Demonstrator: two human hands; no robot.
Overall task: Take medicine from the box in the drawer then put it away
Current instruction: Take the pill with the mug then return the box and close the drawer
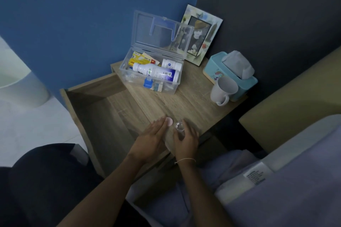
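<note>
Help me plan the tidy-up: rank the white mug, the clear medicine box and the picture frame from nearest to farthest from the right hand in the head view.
From the right hand, which holds a small clear bottle:
1. White mug, toward the table's right edge, against the tissue box.
2. Clear medicine box, lid open, farther back at the middle.
3. Picture frame, leaning on the wall behind the box.
</note>
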